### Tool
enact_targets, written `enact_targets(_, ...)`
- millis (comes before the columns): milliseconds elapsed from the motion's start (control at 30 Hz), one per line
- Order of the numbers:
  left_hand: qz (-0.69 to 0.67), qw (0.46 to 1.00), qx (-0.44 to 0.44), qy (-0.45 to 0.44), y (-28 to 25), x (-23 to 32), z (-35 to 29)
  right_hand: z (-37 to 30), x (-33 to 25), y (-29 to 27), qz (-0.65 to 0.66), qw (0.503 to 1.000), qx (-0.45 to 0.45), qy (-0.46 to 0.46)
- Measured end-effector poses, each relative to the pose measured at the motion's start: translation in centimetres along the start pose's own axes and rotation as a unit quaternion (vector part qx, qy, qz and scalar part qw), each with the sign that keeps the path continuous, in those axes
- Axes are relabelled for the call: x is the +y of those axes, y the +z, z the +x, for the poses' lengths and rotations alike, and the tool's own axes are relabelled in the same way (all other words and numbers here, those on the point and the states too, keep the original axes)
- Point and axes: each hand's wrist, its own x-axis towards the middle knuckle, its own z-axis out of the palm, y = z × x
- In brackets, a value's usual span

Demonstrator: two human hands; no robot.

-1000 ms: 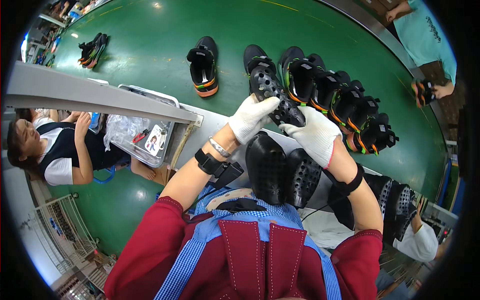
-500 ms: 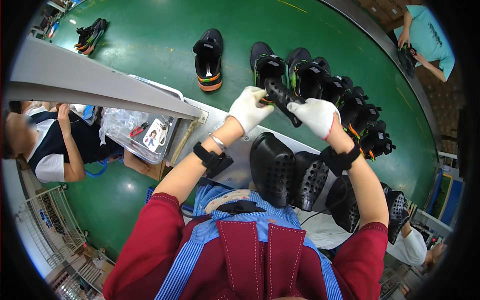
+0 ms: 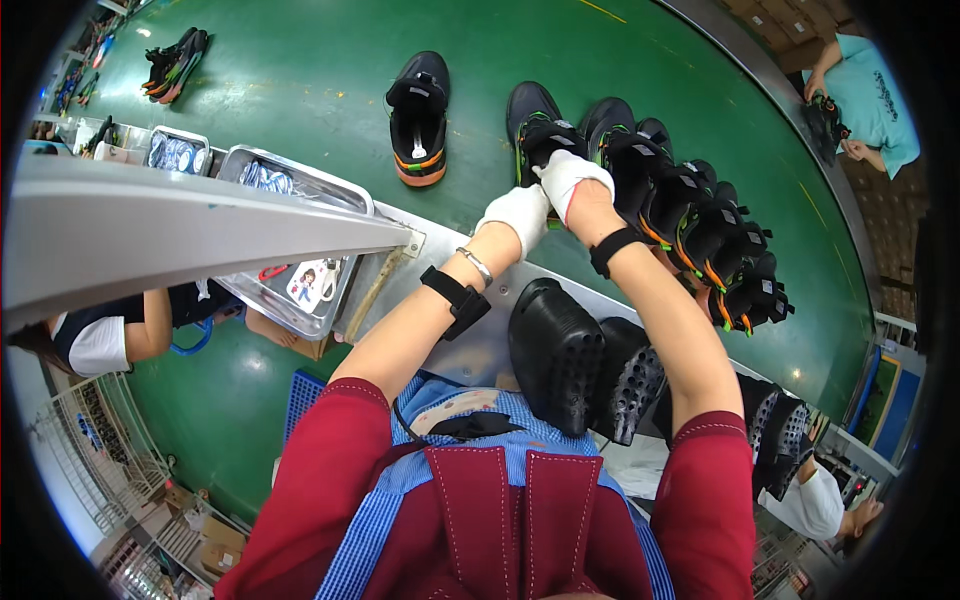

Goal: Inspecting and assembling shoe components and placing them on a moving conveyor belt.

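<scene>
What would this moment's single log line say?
left hand: gloved, at black shoe | right hand: gloved, at same shoe | rightward: row of shoes | nearer body: two black foot-shaped blocks

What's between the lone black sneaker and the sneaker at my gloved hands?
Just green tabletop, nothing standing on it: the head view shows that stretch between the lone black sneaker and the sneaker at your left and right gloves.

Bright, even indoor light; small glare spots on green tabletop (image 3: 300, 62); straight edges bowed by fisheye; corners black; rim details soft.
</scene>
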Motion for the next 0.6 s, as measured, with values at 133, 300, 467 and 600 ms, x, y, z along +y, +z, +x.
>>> enact_targets(133, 0.013, 0.998, -0.057, -0.014, -0.1, -0.3, 0.8, -0.2, 1.4, 2.2, -0.029, 0.995, 0.022, -0.091)
enact_targets(300, 0.130, 0.969, -0.209, -0.006, -0.7, -0.2, 3.3, 1.4, -0.5, -0.3, -0.079, 0.984, -0.092, -0.130)
enact_targets(467, 0.158, 0.953, -0.256, -0.022, -2.3, 1.2, 4.0, 3.6, 1.1, 3.1, -0.083, 0.982, 0.028, -0.165)
enact_targets(600, 0.195, 0.949, -0.243, -0.043, -2.0, 2.0, 4.8, 4.8, 1.4, 3.8, -0.061, 0.990, 0.007, -0.123)
